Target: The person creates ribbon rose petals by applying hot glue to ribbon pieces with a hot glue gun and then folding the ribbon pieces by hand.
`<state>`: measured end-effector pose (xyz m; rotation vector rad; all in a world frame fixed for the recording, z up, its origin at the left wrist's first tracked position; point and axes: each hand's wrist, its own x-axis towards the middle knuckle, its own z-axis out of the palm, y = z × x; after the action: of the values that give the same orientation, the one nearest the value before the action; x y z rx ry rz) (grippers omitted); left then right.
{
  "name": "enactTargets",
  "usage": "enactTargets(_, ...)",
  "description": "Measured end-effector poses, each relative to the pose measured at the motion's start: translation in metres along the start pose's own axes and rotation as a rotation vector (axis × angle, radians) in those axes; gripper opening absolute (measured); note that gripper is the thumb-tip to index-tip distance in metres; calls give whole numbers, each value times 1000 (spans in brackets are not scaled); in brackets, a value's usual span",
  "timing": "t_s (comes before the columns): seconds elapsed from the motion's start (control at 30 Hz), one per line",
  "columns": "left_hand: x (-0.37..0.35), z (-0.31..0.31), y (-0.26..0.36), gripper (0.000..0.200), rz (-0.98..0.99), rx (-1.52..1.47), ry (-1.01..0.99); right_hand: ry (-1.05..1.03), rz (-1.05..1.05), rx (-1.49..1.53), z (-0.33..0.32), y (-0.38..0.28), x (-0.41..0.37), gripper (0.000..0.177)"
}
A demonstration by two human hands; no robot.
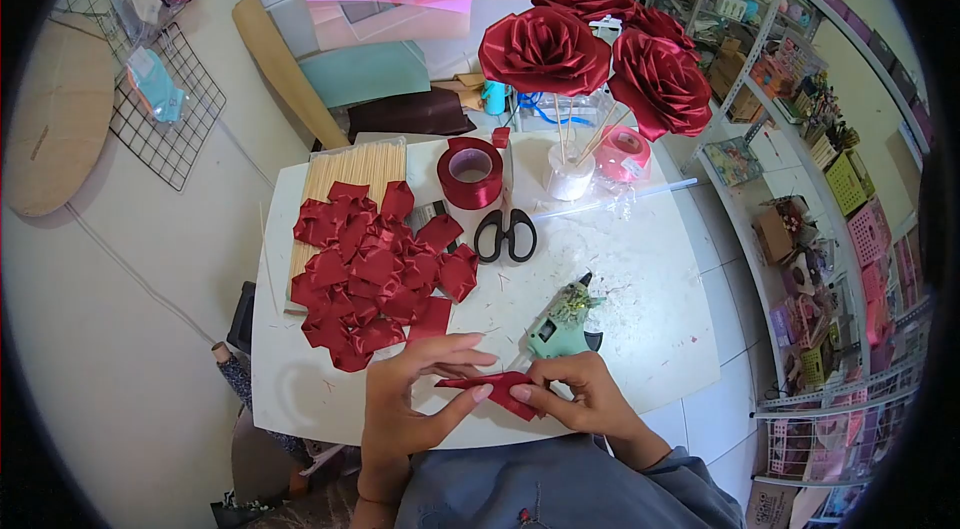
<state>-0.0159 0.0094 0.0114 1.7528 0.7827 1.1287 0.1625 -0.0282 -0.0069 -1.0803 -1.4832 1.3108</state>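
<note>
Low in the head view, a red satin ribbon petal (515, 399) is held between my two hands over the table's near edge. My right hand (585, 394) pinches its right side with thumb and fingers. My left hand (415, 384) has its thumb on the petal's left part, the lower fingers behind it and the upper fingers stretched out above. Just beyond my right hand lies a mint green glue gun (558, 329). Left of it is a pile of cut red ribbon petals (365, 274). Black-handled scissors (505, 235) rest beside the pile.
A roll of red ribbon (470, 174) and a bundle of wooden sticks (355, 164) lie on the white table (640, 269). Large red ribbon roses (545, 49) stand in a white holder (568, 174), near a pink roll (622, 154). Loaded shelves (770, 229) stand to the right.
</note>
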Motion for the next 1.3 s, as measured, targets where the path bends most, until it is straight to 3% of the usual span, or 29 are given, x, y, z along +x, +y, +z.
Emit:
enactTargets(0.1, 9, 1, 9, 45, -3, 85, -37, -50, -6, -100, -3, 0, 0, 21)
enactTargets(0.17, 14, -2, 13, 40, -122, 134, -277, -98, -50, -211, -4, 1, 1, 23)
enactTargets(0.2, 17, -3, 14, 35, -101, 173, -306, -99, -50, -213, -5, 2, 1, 23)
enactTargets(0.33, 15, -2, 1, 31, -5, 173, -287, -41, -35, -214, -10, 2, 2, 23)
enactTargets(0.4, 9, 0, -5, 24, -139, -97, -159, 27, -61, -213, -13, 4, 1, 29)
enactTargets(0.57, 5, 9, -15, 20, -304, -346, -8, 169, -7, -23, -22, 10, -6, 27)
enactTargets(0.63, 5, 10, -20, 20, -347, -410, 57, 360, -118, -541, -24, 3, -6, 26)
enactTargets(0.7, 6, 10, -28, 22, -302, -338, 132, 346, -114, -615, -24, 6, -8, 35)
enactTargets(0.77, 7, 10, -33, 22, -287, -349, 186, 407, -36, -1037, -20, 8, -10, 51)
enactTargets(0.83, 7, 10, -37, 22, -271, -358, 239, 368, 58, -1008, -16, 18, -13, 59)
enactTargets(0.9, 7, 10, -40, 25, -325, -635, 343, 425, 112, -889, -14, 28, -15, 57)
enactTargets(0.93, 7, 9, -44, 25, -315, -632, 351, 434, 109, -842, -14, 27, -16, 49)
enactTargets(1.0, 9, 5, -52, 28, -354, -1060, 421, 457, 88, -730, -17, 29, -18, 45)
enactTargets(1.07, 8, 4, -55, 27, -342, -1107, 418, 482, 67, -620, -22, 32, -19, 42)
enactTargets(1.17, 10, 4, -55, 24, -313, -1195, 387, 540, -7, -18, -26, 41, -22, 39)
enactTargets(1.2, 11, 4, -54, 24, -292, -1230, 356, 522, -188, 290, -25, 44, -21, 43)
enactTargets(1.23, 11, 5, -55, 24, -285, -1231, 356, 540, -91, 353, -23, 40, -24, 42)
enactTargets(1.3, 10, 6, -56, 25, -300, -1195, 392, 629, -158, 635, -9, 22, -22, 43)
